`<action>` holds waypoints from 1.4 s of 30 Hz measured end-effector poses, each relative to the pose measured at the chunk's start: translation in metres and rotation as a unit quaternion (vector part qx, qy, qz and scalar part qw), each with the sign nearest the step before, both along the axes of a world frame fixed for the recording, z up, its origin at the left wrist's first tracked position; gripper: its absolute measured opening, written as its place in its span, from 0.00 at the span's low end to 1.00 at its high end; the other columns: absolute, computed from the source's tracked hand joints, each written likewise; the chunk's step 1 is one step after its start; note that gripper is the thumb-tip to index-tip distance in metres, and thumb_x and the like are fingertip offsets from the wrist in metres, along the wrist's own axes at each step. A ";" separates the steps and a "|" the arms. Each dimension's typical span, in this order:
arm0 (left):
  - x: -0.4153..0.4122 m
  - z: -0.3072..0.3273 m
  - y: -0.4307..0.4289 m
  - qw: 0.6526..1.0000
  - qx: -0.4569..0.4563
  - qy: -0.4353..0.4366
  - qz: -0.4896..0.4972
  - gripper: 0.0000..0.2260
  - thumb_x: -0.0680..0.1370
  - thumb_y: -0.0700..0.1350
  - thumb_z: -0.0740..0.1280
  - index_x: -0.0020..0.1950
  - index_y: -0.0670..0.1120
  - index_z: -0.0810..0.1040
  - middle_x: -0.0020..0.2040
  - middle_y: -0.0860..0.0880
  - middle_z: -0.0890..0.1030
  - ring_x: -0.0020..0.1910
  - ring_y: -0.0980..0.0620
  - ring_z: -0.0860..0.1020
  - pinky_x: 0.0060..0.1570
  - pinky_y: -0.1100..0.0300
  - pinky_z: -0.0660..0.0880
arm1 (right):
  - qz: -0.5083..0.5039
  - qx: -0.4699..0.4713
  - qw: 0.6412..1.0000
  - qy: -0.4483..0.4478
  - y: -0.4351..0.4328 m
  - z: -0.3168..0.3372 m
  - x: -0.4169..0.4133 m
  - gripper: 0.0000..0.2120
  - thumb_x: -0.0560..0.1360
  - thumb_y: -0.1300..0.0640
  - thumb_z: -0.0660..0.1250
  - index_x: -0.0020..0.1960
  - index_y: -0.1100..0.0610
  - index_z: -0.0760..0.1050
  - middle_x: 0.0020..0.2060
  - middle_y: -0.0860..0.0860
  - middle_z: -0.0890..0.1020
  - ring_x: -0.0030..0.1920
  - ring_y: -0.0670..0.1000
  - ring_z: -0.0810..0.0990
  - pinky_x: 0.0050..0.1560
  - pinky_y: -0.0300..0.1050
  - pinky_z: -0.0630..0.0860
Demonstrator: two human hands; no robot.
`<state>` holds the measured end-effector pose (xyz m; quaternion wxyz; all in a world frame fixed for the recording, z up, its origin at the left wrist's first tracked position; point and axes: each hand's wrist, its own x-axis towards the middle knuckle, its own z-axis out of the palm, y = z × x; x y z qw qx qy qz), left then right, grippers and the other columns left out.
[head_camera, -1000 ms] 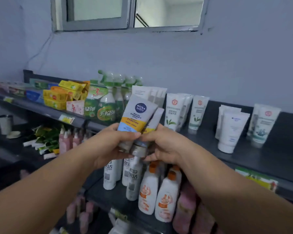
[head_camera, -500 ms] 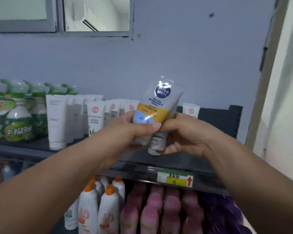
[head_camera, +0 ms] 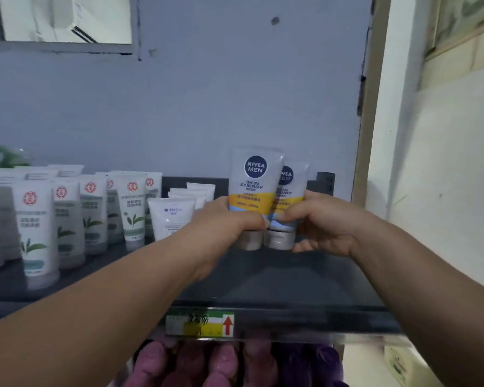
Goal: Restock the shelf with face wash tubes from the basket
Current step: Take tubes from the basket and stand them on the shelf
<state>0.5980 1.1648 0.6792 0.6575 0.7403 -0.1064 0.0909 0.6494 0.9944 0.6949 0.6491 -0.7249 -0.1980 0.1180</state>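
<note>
Two white-and-yellow Nivea Men face wash tubes stand upright, caps down, at the right end of the dark top shelf (head_camera: 277, 286). My left hand (head_camera: 221, 219) grips the front tube (head_camera: 253, 185) around its lower half. My right hand (head_camera: 322, 222) grips the second tube (head_camera: 289, 188), which sits just behind and to the right of the first. Both silver caps look level with the shelf surface; contact is unclear. The basket is out of view.
White face wash tubes with red logos (head_camera: 37, 224) fill the shelf's left part, and plainer white tubes (head_camera: 171, 216) stand beside my left hand. A price label (head_camera: 200, 324) marks the shelf's front edge. Pink and purple bottles (head_camera: 221, 364) stand below. A wall edge (head_camera: 366, 107) bounds the right.
The view swung right along the shelf. Both hands carried the two tubes from in front of the shelf to its right end, straightened them and lowered them to the surface.
</note>
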 end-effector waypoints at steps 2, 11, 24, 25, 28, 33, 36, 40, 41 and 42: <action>0.009 -0.001 -0.006 1.000 0.004 0.004 0.011 0.17 0.65 0.40 0.74 0.54 0.43 0.81 0.49 0.44 0.85 0.51 0.43 0.82 0.53 0.49 0.77 | -0.009 -0.003 1.000 0.005 -0.009 -0.002 0.012 0.17 0.74 0.70 0.63 0.55 0.51 0.77 0.47 0.50 0.85 0.43 0.52 0.84 0.36 0.49 0.80; 0.042 -0.014 -0.026 0.998 0.029 0.013 0.060 0.08 0.68 0.36 0.75 0.42 0.46 0.80 0.40 0.47 0.85 0.38 0.53 0.82 0.38 0.63 0.79 | -0.038 -0.016 0.999 0.019 -0.040 -0.012 0.061 0.17 0.75 0.71 0.64 0.59 0.54 0.75 0.49 0.53 0.83 0.48 0.53 0.82 0.38 0.49 0.80; 0.078 -0.027 -0.050 0.993 0.044 0.048 0.099 0.17 0.64 0.36 0.78 0.50 0.43 0.80 0.42 0.46 0.85 0.41 0.50 0.84 0.39 0.59 0.79 | -0.124 -0.019 0.992 0.025 -0.052 -0.033 0.133 0.18 0.72 0.73 0.67 0.59 0.58 0.76 0.51 0.55 0.84 0.52 0.55 0.81 0.54 0.52 0.78; 0.079 -0.029 -0.049 0.993 0.044 0.049 0.102 0.16 0.64 0.35 0.78 0.49 0.42 0.80 0.42 0.46 0.85 0.41 0.50 0.84 0.39 0.59 0.80 | -0.126 -0.024 0.991 0.022 -0.050 -0.037 0.140 0.19 0.72 0.73 0.68 0.59 0.58 0.76 0.52 0.56 0.84 0.53 0.56 0.81 0.55 0.52 0.78; 0.078 -0.031 -0.046 0.994 0.045 0.041 0.093 0.11 0.66 0.33 0.77 0.45 0.42 0.81 0.40 0.44 0.85 0.38 0.50 0.83 0.38 0.59 0.80 | -0.122 -0.046 0.991 0.009 -0.042 -0.045 0.157 0.20 0.72 0.72 0.68 0.60 0.58 0.75 0.52 0.56 0.83 0.53 0.56 0.81 0.55 0.52 0.78; 0.081 -0.029 -0.039 0.992 0.065 0.023 0.102 0.10 0.66 0.33 0.76 0.45 0.39 0.81 0.42 0.39 0.84 0.39 0.47 0.82 0.40 0.56 0.80 | -0.116 -0.061 0.991 -0.014 -0.028 -0.056 0.181 0.20 0.71 0.72 0.68 0.61 0.59 0.74 0.53 0.58 0.83 0.56 0.58 0.81 0.61 0.56 0.76; 0.084 -0.031 -0.038 0.992 0.068 0.022 0.108 0.09 0.66 0.33 0.76 0.42 0.42 0.81 0.41 0.42 0.85 0.39 0.48 0.82 0.40 0.57 0.80 | -0.118 -0.043 0.992 -0.022 -0.024 -0.063 0.189 0.21 0.71 0.72 0.69 0.62 0.60 0.74 0.53 0.58 0.83 0.57 0.59 0.81 0.61 0.55 0.76; 0.085 -0.032 -0.041 0.991 0.075 0.019 0.112 0.10 0.66 0.33 0.77 0.40 0.45 0.81 0.37 0.49 0.85 0.36 0.55 0.83 0.37 0.64 0.79 | -0.121 -0.059 0.991 -0.013 -0.030 -0.064 0.192 0.14 0.71 0.71 0.70 0.55 0.62 0.77 0.50 0.59 0.83 0.52 0.58 0.81 0.57 0.52 0.78; 0.085 -0.033 -0.042 0.990 0.078 0.018 0.113 0.10 0.66 0.33 0.77 0.40 0.46 0.80 0.36 0.50 0.85 0.34 0.57 0.82 0.35 0.65 0.79 | -0.140 -0.068 0.987 -0.026 -0.033 -0.060 0.190 0.11 0.71 0.70 0.70 0.53 0.64 0.77 0.47 0.60 0.82 0.48 0.57 0.80 0.50 0.50 0.78; 0.085 -0.033 -0.044 0.990 0.080 0.018 0.114 0.10 0.66 0.34 0.77 0.40 0.46 0.80 0.36 0.50 0.85 0.33 0.58 0.82 0.34 0.66 0.79 | -0.175 -0.072 0.981 -0.046 -0.037 -0.055 0.186 0.10 0.71 0.69 0.69 0.52 0.65 0.76 0.45 0.61 0.81 0.44 0.56 0.78 0.44 0.50 0.78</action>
